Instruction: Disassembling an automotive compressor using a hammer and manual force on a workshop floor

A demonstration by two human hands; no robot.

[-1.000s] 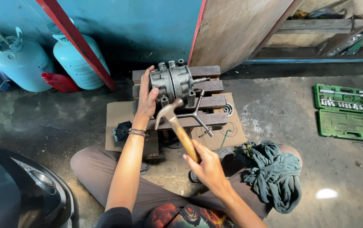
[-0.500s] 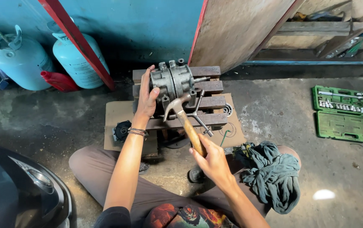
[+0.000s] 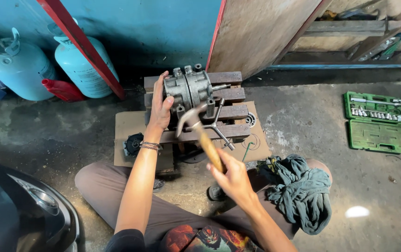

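- At the floor's left edge I see two pale blue gas cylinders [image 3: 81,65] against the wall, well apart from the work.
- My left hand [image 3: 160,105] reaches forward, forearm straight, fingers wrapped on the left end of the grey metal compressor [image 3: 188,88].
- The compressor lies on the wooden pallet [image 3: 228,112], long axis left to right.
- My right hand [image 3: 233,179] grips the hammer [image 3: 200,130], head tilted up-left, just beside the compressor.
- A green socket set [image 3: 380,123] lies open at the floor's right edge.

Dull grey cast-metal compressor [image 3: 188,88], wooden-handled hammer [image 3: 200,133], rough weathered wooden pallet [image 3: 228,93].
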